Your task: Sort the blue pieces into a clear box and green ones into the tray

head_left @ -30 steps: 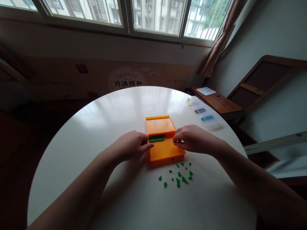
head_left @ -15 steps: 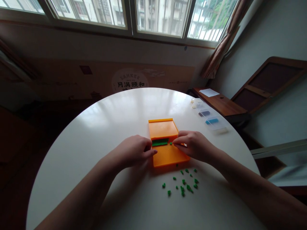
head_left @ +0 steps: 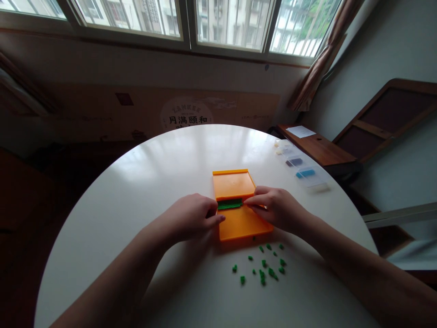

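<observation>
An orange plastic case (head_left: 244,226) lies opened out on the white table, its far panel tilted up. A row of small green building bricks (head_left: 229,204) runs along the fold between its two panels. My left hand (head_left: 196,212) grips the case's left edge, thumb over the near panel and fingers curled beside the row. At the row's right end, my right hand (head_left: 269,205) is closed in a pinch, fingertips against the last small green brick, which they mostly hide. Several loose green bricks (head_left: 264,263) lie scattered on the table in front of the case.
Clear plastic packets (head_left: 312,180) with blue, dark and pale pieces lie at the right rim of the round white table (head_left: 136,180). Beyond that rim stands a brown wooden chair-desk (head_left: 317,148) with a white paper (head_left: 301,131) on it.
My right hand has moved slightly left with the small green brick, closing the gap to the row. My left hand keeps its place on the case. The view has shifted a little.
</observation>
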A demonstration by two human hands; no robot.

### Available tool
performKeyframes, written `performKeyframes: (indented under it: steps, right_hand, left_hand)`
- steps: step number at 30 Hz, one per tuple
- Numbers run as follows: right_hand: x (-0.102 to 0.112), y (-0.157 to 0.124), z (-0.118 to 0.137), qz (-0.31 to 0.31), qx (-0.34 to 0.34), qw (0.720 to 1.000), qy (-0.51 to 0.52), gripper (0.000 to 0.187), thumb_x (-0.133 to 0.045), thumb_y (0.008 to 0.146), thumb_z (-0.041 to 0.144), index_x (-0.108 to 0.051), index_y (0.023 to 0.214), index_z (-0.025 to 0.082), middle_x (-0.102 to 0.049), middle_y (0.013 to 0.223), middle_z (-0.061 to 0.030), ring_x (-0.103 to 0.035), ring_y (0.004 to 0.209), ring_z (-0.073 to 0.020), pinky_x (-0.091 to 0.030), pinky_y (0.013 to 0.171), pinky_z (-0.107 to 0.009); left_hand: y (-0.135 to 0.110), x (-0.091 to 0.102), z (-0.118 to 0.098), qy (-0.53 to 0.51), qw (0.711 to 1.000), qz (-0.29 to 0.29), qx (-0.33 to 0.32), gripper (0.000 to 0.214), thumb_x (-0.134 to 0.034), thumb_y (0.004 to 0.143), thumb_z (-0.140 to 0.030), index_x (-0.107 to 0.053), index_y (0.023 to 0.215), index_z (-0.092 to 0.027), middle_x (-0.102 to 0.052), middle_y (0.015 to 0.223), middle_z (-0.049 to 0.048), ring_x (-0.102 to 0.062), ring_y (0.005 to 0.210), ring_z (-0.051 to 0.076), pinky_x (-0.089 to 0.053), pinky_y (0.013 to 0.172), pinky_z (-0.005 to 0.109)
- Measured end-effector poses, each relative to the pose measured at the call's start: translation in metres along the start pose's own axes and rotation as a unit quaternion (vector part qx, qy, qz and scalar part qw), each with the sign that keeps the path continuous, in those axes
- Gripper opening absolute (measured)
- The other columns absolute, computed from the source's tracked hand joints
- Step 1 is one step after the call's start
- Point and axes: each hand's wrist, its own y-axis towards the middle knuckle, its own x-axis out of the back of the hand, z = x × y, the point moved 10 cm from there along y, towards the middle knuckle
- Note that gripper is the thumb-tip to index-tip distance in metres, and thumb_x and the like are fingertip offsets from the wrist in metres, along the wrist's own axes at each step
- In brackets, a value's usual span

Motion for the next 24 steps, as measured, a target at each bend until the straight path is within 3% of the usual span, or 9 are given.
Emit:
performKeyframes:
  steps: [18,24]
  right_hand:
    - [-0.001,0.003,0.001,0.010,-0.001,1.000,-0.011,0.021,-0.058,0.089,0.021,-0.076,0.100,0.025,-0.069,0.090,-0.0027,-0.062,0.075,-0.0131,-0.043,0.066,-0.023]
    - [0.024,-0.004,0.000,-0.047,0.008,0.999,0.020,0.021,-0.058,0.090,0.019,-0.075,0.101,0.024,-0.069,0.093,-0.0030,-0.062,0.075,-0.0126,-0.045,0.067,-0.024]
  left_hand:
    - [0.001,-0.001,0.000,-0.005,1.000,0.007,-0.003,0.041,-0.046,0.086,-0.055,-0.066,0.072,-0.023,-0.067,0.070,0.0037,-0.052,0.057,0.017,-0.030,0.049,0.028]
    - [0.003,-0.001,0.001,-0.013,1.000,0.012,-0.002,0.042,-0.047,0.086,-0.056,-0.065,0.070,-0.022,-0.064,0.067,0.0038,-0.050,0.054,0.016,-0.028,0.047,0.028]
